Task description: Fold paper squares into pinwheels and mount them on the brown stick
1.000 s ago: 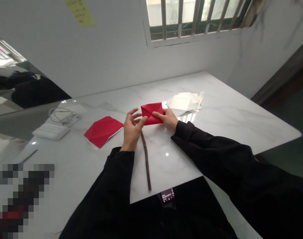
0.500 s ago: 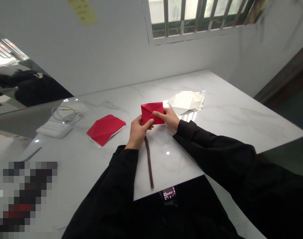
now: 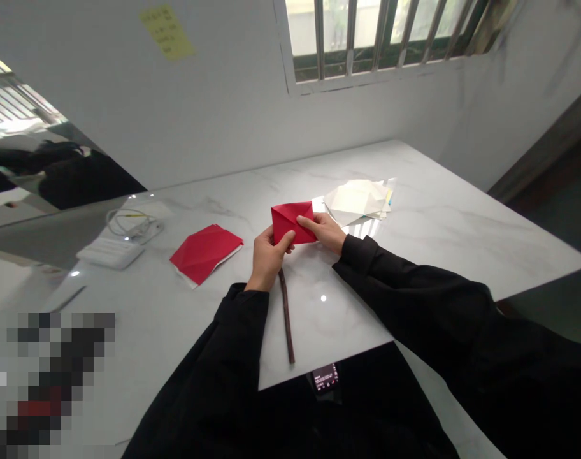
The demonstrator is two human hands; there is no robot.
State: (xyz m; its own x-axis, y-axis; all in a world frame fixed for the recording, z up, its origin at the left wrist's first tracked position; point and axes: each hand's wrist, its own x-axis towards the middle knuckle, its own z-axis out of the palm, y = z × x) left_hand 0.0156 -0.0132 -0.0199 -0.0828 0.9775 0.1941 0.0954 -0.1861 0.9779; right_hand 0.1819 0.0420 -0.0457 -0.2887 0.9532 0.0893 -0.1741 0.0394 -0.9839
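A barred window sits high in a white wall, with a yellow sticky note above, its writing too small to read. A reflective panel stands at the far left. Below them spreads a white marble-patterned surface, carrying a white box with a tangled cable beside it, a second red folded paper with white showing along one edge, and a pile of white folded papers. A thin dark stick lies just below the hands. A small lit screen shows at the person's chest, its text unreadable. Over the surface, between the second red paper and the white pile, both hands pinch a red folded paper. The left hand presses its thumb on the lower edge, and the right hand closes on the right side, its thumb flat across the front.
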